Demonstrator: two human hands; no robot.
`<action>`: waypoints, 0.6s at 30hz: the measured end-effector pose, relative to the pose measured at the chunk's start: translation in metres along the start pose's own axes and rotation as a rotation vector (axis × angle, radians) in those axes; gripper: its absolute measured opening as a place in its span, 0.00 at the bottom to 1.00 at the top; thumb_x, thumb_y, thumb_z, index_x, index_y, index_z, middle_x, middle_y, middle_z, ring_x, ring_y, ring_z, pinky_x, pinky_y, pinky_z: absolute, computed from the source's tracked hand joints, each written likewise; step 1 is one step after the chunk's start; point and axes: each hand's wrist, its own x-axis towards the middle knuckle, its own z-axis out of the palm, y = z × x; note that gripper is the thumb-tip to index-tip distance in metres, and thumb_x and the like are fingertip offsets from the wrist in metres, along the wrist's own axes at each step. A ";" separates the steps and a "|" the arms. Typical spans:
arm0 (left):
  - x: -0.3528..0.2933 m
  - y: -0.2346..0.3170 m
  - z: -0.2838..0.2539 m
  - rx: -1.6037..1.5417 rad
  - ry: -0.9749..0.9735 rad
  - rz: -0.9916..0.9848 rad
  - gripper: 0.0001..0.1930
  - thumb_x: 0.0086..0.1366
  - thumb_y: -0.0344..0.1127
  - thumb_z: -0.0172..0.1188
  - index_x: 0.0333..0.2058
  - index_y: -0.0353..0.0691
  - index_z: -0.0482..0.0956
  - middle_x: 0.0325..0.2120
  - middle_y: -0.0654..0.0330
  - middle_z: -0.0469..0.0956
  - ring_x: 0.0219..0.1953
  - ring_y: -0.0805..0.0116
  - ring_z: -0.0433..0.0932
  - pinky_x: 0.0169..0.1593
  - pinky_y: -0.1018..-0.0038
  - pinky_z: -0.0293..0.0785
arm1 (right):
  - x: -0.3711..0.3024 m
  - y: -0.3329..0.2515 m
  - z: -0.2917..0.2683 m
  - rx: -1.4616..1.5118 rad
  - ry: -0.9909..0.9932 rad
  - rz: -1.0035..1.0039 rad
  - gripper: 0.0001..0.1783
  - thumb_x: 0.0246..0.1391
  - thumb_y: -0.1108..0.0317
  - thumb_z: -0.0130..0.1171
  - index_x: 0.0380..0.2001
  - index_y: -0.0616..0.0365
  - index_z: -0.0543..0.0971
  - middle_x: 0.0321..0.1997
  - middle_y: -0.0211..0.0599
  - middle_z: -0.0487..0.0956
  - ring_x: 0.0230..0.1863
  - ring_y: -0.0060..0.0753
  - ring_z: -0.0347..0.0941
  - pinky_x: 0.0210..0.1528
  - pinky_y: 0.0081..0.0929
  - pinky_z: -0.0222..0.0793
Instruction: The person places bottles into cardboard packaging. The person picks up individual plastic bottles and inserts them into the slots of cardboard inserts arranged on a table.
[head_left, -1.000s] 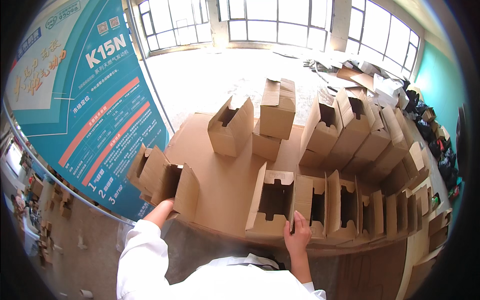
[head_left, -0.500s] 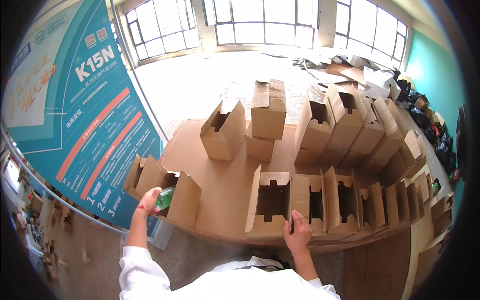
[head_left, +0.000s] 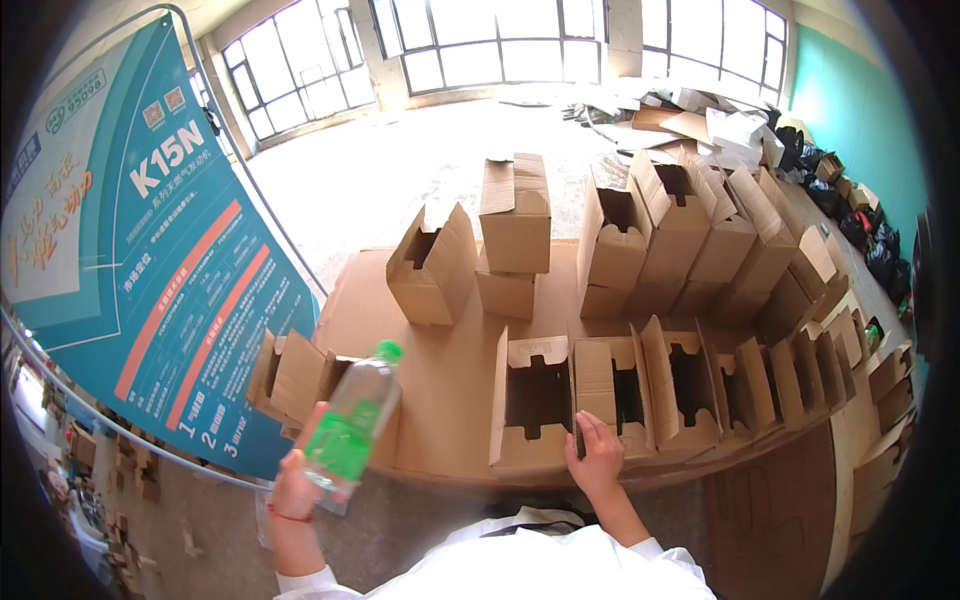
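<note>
My left hand [head_left: 297, 487] is closed around a clear plastic bottle [head_left: 358, 405] with a green cap and green label. The bottle is tilted, cap upper right, and blurred by motion. Behind it, an open cardboard box [head_left: 303, 372] at the table's left end is partly hidden. My right hand [head_left: 598, 458] rests its outstretched fingers against the front edge of another open box [head_left: 612, 400], in the near row. Left of that hand an open box [head_left: 537, 395] shows a dark inside and notched flaps.
The cardboard-covered table [head_left: 450, 370] carries several more boxes, some stacked at the back right. An upright box [head_left: 432, 270] and a two-box stack [head_left: 515, 215] stand mid-back. A teal banner [head_left: 150, 230] rises at left. Scrap cardboard [head_left: 700, 125] and black bags [head_left: 880, 250] lie beyond.
My left hand has lifted the bottle up out of the left box, toward me, so the whole bottle now shows. My right hand stays by the same box. The view has shifted slightly.
</note>
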 end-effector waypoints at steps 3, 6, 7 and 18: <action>0.019 -0.034 0.051 -0.409 -0.287 -0.263 0.44 0.57 0.63 0.56 0.69 0.60 0.49 0.53 0.46 0.70 0.28 0.47 0.79 0.23 0.63 0.76 | -0.001 0.001 -0.001 0.013 -0.007 0.000 0.21 0.45 0.67 0.64 0.44 0.59 0.79 0.47 0.43 0.79 0.46 0.46 0.77 0.47 0.37 0.74; 0.037 -0.058 0.099 -0.509 -0.501 -0.494 0.41 0.61 0.61 0.51 0.70 0.58 0.48 0.55 0.52 0.69 0.35 0.49 0.76 0.27 0.65 0.73 | 0.000 0.004 -0.003 0.044 -0.009 0.008 0.20 0.44 0.66 0.65 0.44 0.59 0.79 0.47 0.42 0.79 0.46 0.46 0.77 0.47 0.37 0.74; 0.040 -0.063 0.113 -0.493 -0.553 -0.534 0.42 0.61 0.62 0.52 0.70 0.58 0.47 0.55 0.53 0.69 0.37 0.50 0.76 0.30 0.65 0.74 | 0.000 0.003 -0.004 0.059 -0.010 0.011 0.20 0.44 0.66 0.65 0.44 0.58 0.79 0.47 0.42 0.79 0.46 0.45 0.77 0.47 0.36 0.74; 0.053 -0.046 0.148 -0.164 -0.623 -0.575 0.44 0.64 0.62 0.50 0.70 0.51 0.40 0.55 0.57 0.67 0.43 0.65 0.76 0.42 0.69 0.77 | 0.005 0.004 -0.018 0.307 -0.089 0.180 0.23 0.47 0.65 0.63 0.48 0.58 0.76 0.48 0.45 0.78 0.47 0.48 0.76 0.48 0.37 0.74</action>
